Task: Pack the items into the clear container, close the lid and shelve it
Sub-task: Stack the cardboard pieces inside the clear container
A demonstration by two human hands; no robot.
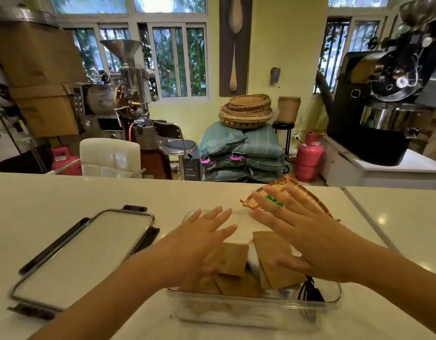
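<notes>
A clear rectangular container (256, 312) sits on the white counter in front of me. Several brown paper packets (232, 260) lie inside it, along with a black item with cords (311, 292) at its right end. My left hand (199, 244) hovers flat over the container's left half, fingers spread, holding nothing. My right hand (302, 239) is spread over the right half, also holding nothing. Behind the right hand lies a brown packet with orange pattern and green print (280, 192), partly hidden by the fingers. The container's lid (81, 256), clear with black clips, lies flat to the left.
The white counter (64, 192) runs across the view, with a seam at the right. Beyond its far edge stand coffee roasting machines (128, 94), pink gas cylinders (309, 159), stacked sacks with woven baskets (246, 111), a stool and cardboard boxes.
</notes>
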